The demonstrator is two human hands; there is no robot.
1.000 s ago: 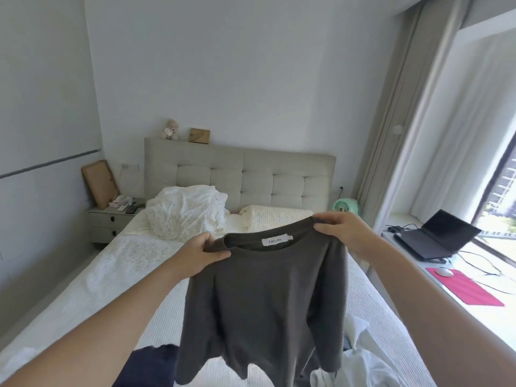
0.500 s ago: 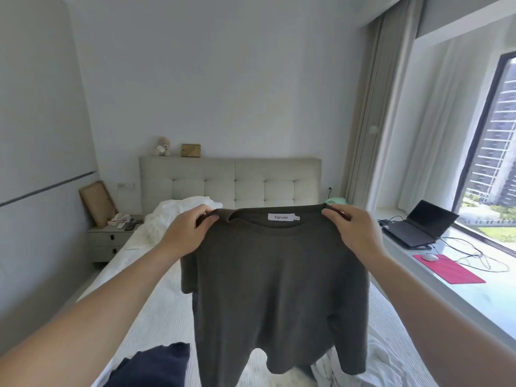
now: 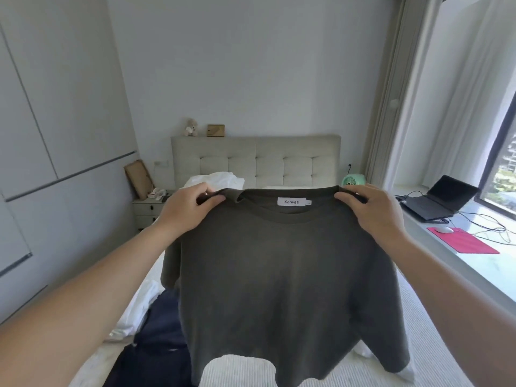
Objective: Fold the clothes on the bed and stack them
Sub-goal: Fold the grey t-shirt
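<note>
Dark grey T-shirt (image 3: 282,275): it hangs in the air over the bed (image 3: 435,356), spread flat toward the camera, with the neck at the top and a white label (image 3: 291,201) inside the collar (it reads "Xanvas").
Left hand (image 3: 185,212): it pinches the left shoulder of the shirt beside the collar, thumb in front and fingers curled behind the cloth.
Right hand (image 3: 372,212): it grips the right shoulder of the shirt in the same way, at about the same height.
Sleeves: both hang down at the sides; the left one is partly folded behind the body of the shirt.
Other clothes: a dark navy garment (image 3: 159,344) lies on the bed under the lower left of the shirt, and a white garment (image 3: 139,311) lies just beside it on the left.
Head of the bed: a crumpled white duvet (image 3: 215,181) sits against the padded headboard (image 3: 255,160).
Window surface (image 3: 474,263): it carries an open laptop (image 3: 441,198), a pink mat (image 3: 463,243) and a white mouse (image 3: 444,229).
</note>
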